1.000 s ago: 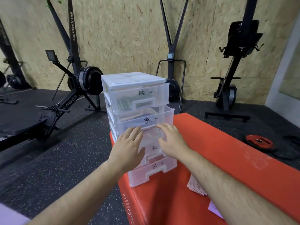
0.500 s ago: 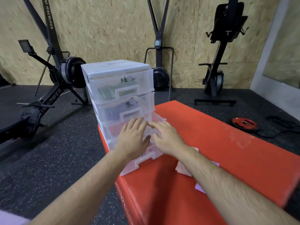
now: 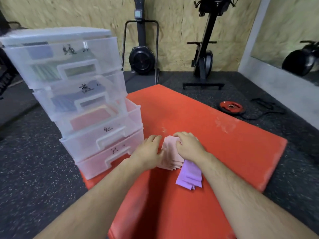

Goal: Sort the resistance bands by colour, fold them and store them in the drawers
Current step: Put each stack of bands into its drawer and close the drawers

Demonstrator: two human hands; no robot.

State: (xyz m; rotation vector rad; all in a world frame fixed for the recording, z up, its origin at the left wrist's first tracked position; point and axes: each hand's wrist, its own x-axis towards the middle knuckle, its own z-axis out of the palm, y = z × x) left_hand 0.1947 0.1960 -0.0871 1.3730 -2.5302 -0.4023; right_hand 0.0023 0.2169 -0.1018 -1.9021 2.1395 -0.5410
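Observation:
A stack of folded pink bands lies on the red padded box, just right of the clear four-drawer unit. My left hand rests against the stack's left side, thumb on it. My right hand grips the stack from the top right with curled fingers. A folded purple band pile lies partly under my right wrist. The third drawer stands pulled out a little, with red bands inside. Green and blue bands show in the two upper drawers.
The drawer unit stands at the box's left corner, near its edge. A red weight plate and a black cable lie on the rubber floor to the right. Black exercise machines stand along the wooden wall behind.
Both hands left the drawer fronts and came down to the right onto the pink stack. The view tilted down and right, bringing the pink and purple piles into sight.

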